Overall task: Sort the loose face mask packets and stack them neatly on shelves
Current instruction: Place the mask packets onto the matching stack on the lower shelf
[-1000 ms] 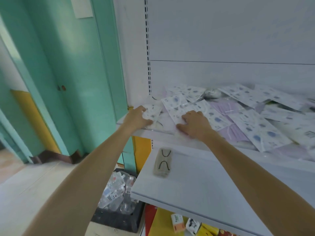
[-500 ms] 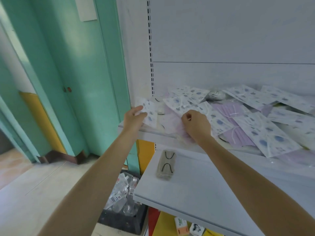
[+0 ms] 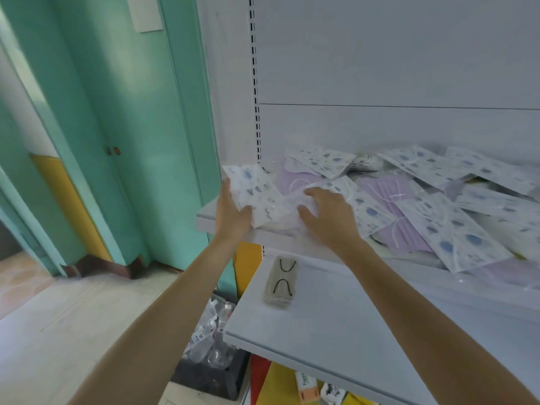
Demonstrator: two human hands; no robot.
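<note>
A loose heap of face mask packets (image 3: 432, 211), white with blue dots and plain lilac, covers the upper white shelf (image 3: 204, 219). My left hand (image 3: 232, 213) grips one white patterned packet (image 3: 252, 190) at the shelf's left end, lifted and tilted off the shelf. My right hand (image 3: 330, 216) lies with spread fingers on the packets just to the right of it, over a lilac packet (image 3: 295, 178). A single beige packet with black ear loops (image 3: 282, 280) lies alone on the lower shelf (image 3: 336, 325).
The shelf unit's white back panel with a slotted upright (image 3: 255, 83) rises behind the heap. A teal door and frame (image 3: 131, 127) stand to the left. A dark bin of clear plastic items (image 3: 210, 355) sits on the floor below, beside boxed goods (image 3: 306, 387).
My left hand has lifted the white patterned packet off the shelf's left end and tilted it up. My right hand opened from a curled grasp and now lies spread on the heap.
</note>
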